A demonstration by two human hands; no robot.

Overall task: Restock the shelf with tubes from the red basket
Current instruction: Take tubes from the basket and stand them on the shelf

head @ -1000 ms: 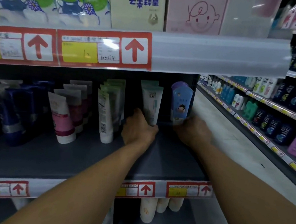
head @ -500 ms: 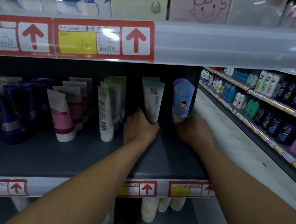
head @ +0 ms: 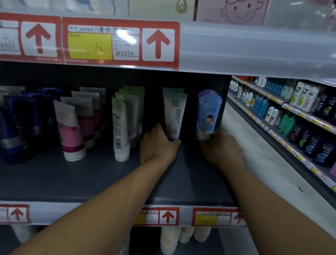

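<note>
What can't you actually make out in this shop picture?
- Red basket: nowhere in the head view.
- Base of the white-and-teal tube: covered by the left hand.
- Base of the blue cartoon tube: hidden by the right hand.
- Right hand's fingers: behind its own back.
- Handwriting on the yellow price label: blurred by glare.

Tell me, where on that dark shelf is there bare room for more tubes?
The front of the shelf is bare, before every row. Another gap lies between the pale green tube and the blue tube. Left of the white-green tubes, the pink tubes and dark blue tubes crowd together.
</note>
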